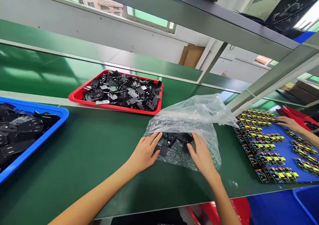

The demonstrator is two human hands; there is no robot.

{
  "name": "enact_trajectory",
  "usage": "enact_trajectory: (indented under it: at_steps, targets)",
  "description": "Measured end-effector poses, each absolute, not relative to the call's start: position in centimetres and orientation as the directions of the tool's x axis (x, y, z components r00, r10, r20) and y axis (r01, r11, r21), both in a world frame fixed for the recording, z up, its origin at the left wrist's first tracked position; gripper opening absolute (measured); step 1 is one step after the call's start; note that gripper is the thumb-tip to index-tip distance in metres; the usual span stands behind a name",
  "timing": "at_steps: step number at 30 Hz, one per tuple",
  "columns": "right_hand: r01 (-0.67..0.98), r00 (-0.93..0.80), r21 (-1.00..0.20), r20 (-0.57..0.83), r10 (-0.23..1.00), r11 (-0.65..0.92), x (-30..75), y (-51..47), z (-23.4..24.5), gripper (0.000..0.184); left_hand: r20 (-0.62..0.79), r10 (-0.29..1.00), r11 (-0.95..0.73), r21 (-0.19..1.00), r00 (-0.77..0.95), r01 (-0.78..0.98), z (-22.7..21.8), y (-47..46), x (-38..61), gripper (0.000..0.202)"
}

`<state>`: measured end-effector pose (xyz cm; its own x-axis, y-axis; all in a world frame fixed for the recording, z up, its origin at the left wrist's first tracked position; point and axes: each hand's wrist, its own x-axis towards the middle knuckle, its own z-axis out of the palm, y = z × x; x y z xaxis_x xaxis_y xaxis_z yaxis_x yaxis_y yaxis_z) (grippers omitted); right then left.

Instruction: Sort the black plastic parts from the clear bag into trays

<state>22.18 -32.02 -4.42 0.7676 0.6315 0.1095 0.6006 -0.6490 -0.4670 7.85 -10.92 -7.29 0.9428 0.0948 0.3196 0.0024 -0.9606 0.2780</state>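
A crumpled clear plastic bag (189, 118) lies on the green bench (99, 145), with several small black plastic parts (175, 140) at its open mouth. My left hand (144, 153) rests at the bag's left side, its fingers stretched toward the black parts and touching them. On the right side of the bag's mouth my right hand (201, 155) lies flat, with its fingers extended onto the plastic beside the parts. Neither hand grips anything that I can see.
A red tray (74, 95) full of black parts sits further back. A blue tray (37, 142) of black parts is at the left edge. At the right, another person's hand (289, 122) reaches over a blue sheet (286, 148) with rows of small electronic components. Shelf struts cross overhead.
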Motion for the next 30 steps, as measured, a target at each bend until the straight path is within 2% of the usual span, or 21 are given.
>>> enact_trajectory:
  at_steps: [3, 6, 11, 15, 18, 25, 30]
  targets:
    - [0.654, 0.744, -0.406, 0.188, 0.642, -0.639, 23.9, -31.0, -3.6, 0.052, 0.338, 0.081, -0.964, 0.265, 0.938, -0.013, -7.3, -10.9, 7.7, 0.054]
    - [0.670, 0.733, -0.350, 0.172, 0.658, -0.655, 24.8, -30.2, -4.1, 0.054, 0.357, 0.100, -0.961, 0.278, 0.929, -0.004, -7.5, -10.6, 7.7, 0.050]
    - [0.628, 0.771, -0.318, 0.133, 0.622, -0.710, 25.5, -30.5, -7.8, 0.088, 0.364, 0.135, -0.943, 0.333, 0.922, 0.007, -8.0, -10.4, 7.9, 0.049]
    - [0.735, 0.656, -0.329, 0.123, 0.744, -0.593, 24.8, -29.2, -9.3, 0.098, 0.330, 0.116, -0.919, 0.394, 0.937, -0.025, -8.4, -10.7, 8.0, 0.051]
    - [0.836, 0.510, -0.307, 0.128, 0.851, -0.455, 24.5, -27.1, -8.9, 0.095, 0.326, 0.125, -0.898, 0.438, 0.937, -0.033, -8.5, -10.7, 8.0, 0.053]
    - [0.814, 0.530, -0.330, 0.086, 0.844, -0.478, 27.1, -21.3, -7.5, 0.088, 0.355, 0.130, -0.875, 0.480, 0.926, -0.061, -8.3, -10.3, 8.1, 0.057]
    - [0.887, 0.373, -0.319, 0.072, 0.925, -0.332, 26.5, -20.4, -7.2, 0.079, 0.354, 0.159, -0.878, 0.478, 0.922, -0.032, -8.0, -10.3, 8.0, 0.054]
